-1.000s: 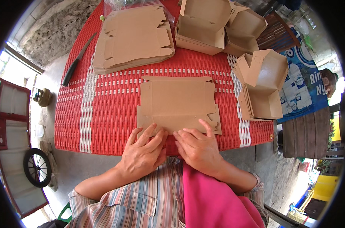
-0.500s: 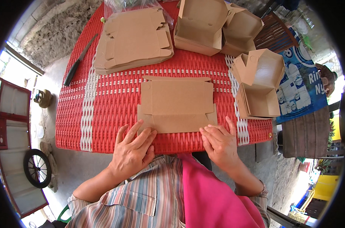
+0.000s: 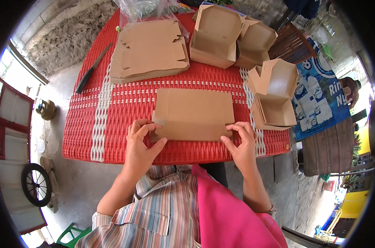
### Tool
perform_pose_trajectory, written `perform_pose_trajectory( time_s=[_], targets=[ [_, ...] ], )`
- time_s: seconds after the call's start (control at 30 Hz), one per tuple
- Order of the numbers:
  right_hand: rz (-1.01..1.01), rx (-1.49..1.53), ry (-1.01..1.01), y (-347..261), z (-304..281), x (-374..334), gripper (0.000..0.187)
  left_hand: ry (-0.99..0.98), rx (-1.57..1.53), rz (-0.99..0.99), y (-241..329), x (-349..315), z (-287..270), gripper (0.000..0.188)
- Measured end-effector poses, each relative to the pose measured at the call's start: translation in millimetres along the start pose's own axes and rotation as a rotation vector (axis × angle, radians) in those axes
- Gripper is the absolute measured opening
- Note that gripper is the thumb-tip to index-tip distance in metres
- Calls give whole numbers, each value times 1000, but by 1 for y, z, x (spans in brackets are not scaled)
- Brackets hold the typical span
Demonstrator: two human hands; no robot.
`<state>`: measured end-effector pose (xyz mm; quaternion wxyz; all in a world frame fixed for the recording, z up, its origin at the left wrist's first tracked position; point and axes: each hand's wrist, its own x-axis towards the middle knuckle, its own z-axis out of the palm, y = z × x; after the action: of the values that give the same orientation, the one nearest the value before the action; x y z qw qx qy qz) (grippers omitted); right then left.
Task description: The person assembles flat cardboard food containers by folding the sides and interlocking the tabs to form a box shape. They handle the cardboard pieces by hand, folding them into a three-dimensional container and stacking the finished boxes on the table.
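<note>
A brown cardboard box blank (image 3: 195,111) lies partly folded on the red woven tabletop in front of me. My left hand (image 3: 144,138) pinches its near left corner, thumb at the near edge and fingers at the side flap. At the near right corner my right hand (image 3: 242,140) grips it the same way, with the thumb on the near edge and the fingertips by the notch. The cardboard's near part is slightly blurred. Whatever lies under its upper panel is hidden.
A stack of flat box blanks (image 3: 150,51) lies at the far left, beside a black-handled knife (image 3: 92,70). Open folded boxes (image 3: 216,37) stand at the back, with another open box (image 3: 274,95) to the right. A clear plastic bag (image 3: 142,10) sits behind the stack.
Both hands have gone from lying on the blank's near strip to pinching its near corners with thumbs below. The near flap has changed position, and the blank now shows a plain upper panel.
</note>
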<state>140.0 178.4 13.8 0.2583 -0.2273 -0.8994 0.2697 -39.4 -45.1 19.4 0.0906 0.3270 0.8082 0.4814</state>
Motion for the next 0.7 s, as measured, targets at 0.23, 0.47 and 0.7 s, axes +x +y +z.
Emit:
perform_pose_trajectory(
  time_s=[0.23, 0.47, 0.7],
  targets=[
    [-71, 374, -147, 9, -18, -12, 35, 96, 143, 503, -18, -20, -14, 19],
    [-402, -94, -89, 15, -8, -18, 31, 114, 169, 648, -40, -37, -17, 16],
    [-412, -187, 108, 11, 0, -16, 22, -3, 159, 563, -28, -39, -24, 10]
  ],
)
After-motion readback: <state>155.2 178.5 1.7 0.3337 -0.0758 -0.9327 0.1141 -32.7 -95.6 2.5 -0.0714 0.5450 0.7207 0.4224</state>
